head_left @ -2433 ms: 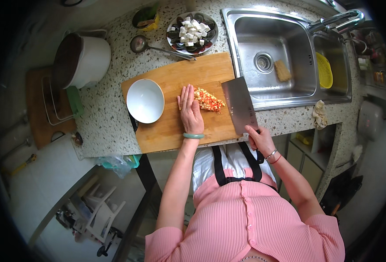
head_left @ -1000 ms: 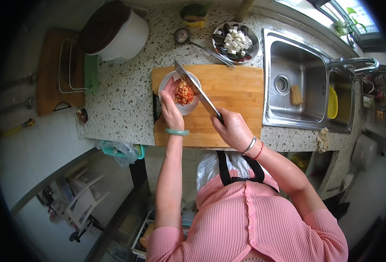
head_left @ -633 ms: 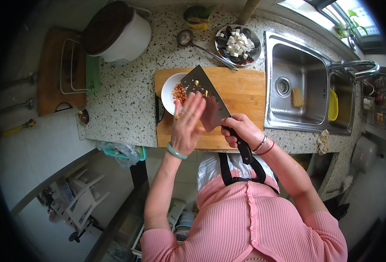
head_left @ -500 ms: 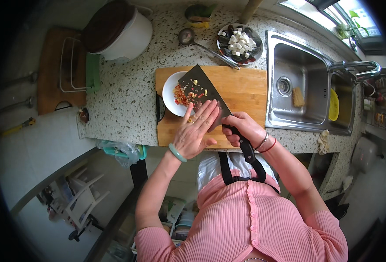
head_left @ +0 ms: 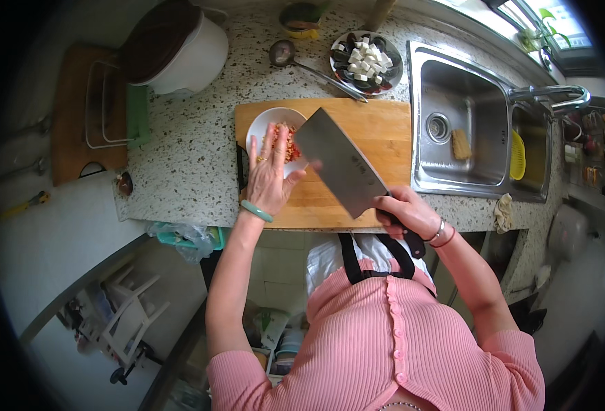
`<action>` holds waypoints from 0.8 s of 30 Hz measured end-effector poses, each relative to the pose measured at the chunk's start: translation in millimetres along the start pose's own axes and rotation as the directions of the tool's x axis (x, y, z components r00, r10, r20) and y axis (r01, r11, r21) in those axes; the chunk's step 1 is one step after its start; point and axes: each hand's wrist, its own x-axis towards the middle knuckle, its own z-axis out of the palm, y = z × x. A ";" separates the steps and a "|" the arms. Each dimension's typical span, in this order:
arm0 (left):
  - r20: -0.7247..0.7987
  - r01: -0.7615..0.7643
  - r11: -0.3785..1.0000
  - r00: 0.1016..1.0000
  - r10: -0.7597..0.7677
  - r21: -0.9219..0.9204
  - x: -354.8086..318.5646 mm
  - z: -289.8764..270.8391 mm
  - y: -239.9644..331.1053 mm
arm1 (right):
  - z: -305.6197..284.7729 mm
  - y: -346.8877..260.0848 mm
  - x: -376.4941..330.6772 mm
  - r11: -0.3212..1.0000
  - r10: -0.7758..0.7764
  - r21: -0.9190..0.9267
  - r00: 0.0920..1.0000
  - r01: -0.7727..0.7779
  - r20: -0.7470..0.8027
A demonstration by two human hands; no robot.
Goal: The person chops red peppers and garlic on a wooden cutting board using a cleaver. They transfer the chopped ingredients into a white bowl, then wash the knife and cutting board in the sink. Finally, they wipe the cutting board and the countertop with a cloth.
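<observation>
My right hand (head_left: 412, 214) grips the black handle of a cleaver (head_left: 347, 168). Its broad blade is raised over the wooden cutting board (head_left: 388, 137), the far corner beside the bowl, and few or no bits show on it. A white bowl (head_left: 257, 127) stands on the board's left side, holding chopped red and pale bits (head_left: 291, 147). Over the bowl's near side is my left hand (head_left: 267, 179), its fingers stretched out and a green bangle at the wrist. Whether those fingers touch the chopped bits, I cannot tell.
Behind the board are a plate (head_left: 393, 81) of white cubes on dark pieces and a metal ladle (head_left: 309, 66). A steel sink (head_left: 477, 175) with a sponge (head_left: 461, 144) lies to the right. At far left stand a lidded white pot (head_left: 196, 58) and another board (head_left: 83, 116).
The chopped bits that lay on the blade are now gone from it, and more show in the bowl. My left hand has moved left over the bowl; the cleaver has shifted right, off the bowl.
</observation>
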 end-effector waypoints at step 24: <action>-0.259 0.322 0.828 0.843 -0.471 -0.458 -23.1 48.2 81.4 | -71.3 76.5 3.5 -0.049 -0.649 -0.999 0.760 0.008 0.038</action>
